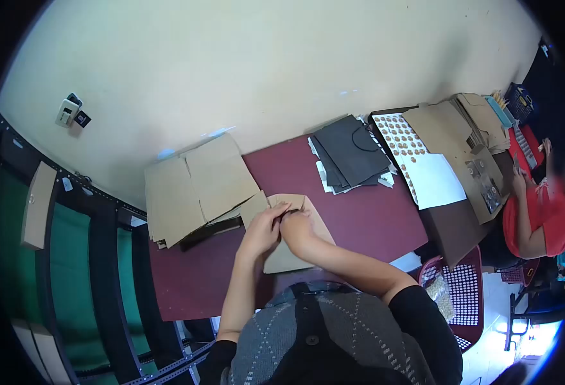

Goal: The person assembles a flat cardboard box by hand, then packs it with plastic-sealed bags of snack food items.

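A flat piece of brown cardboard (284, 258) lies on the dark red table (379, 224) close to my body. Both hands are on its upper part, near a slot or fold. My left hand (261, 232) rests on it with the fingers stretched toward the right. Right beside it, my right hand (297, 230) is bent with its fingers curled down at the cardboard; what they hold, if anything, is hidden. Just left of my hands is a stack of brown cardboard sheets (180, 186).
Black paper bags (353, 154) lie at the table's back. On the right are a sticker sheet (401, 138), open cardboard boxes (446, 125) and a maroon basket (467, 295). A person in red (539, 218) works there. Dark shelving (103, 269) stands left.
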Tool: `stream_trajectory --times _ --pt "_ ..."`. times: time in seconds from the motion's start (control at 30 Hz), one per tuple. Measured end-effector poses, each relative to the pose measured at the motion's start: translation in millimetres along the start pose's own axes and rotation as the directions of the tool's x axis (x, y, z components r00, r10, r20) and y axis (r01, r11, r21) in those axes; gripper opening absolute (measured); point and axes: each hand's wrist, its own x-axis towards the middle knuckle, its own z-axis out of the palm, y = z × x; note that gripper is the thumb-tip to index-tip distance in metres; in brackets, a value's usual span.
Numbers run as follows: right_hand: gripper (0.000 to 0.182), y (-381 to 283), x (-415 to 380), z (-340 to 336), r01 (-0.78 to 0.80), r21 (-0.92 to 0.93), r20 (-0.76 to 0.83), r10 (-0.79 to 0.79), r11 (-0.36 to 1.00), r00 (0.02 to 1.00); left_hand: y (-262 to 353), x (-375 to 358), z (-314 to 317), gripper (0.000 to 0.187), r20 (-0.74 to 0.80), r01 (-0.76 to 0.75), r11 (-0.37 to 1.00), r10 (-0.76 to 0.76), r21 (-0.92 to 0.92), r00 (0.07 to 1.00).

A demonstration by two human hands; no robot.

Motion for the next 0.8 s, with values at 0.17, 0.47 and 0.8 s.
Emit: stream_trajectory --times 0.17,0.47,0.8 --pt "0.061 61.7 -14.3 -36.9 0.153 0.653 0.128 -0.307 0.742 0.943 -14.7 -2.7 -0.9 0.054 0.049 -0.019 0.999 0.02 -0.029 0.999" --pt "0.065 22.5 -17.5 29.1 -0.026 0.217 0.118 0.0 0.976 0.993 -15.9 -11.6 30.4 0.039 0.065 0.059 0.981 -0.047 -0.185 0.997" --pt "0.076 53.5 -42.1 29.0 -0.138 0.951 0.019 0.395 0.276 0.918 -34.3 -51.1 30.8 0.081 -0.507 0.409 0.877 -0.241 0.251 0.828"
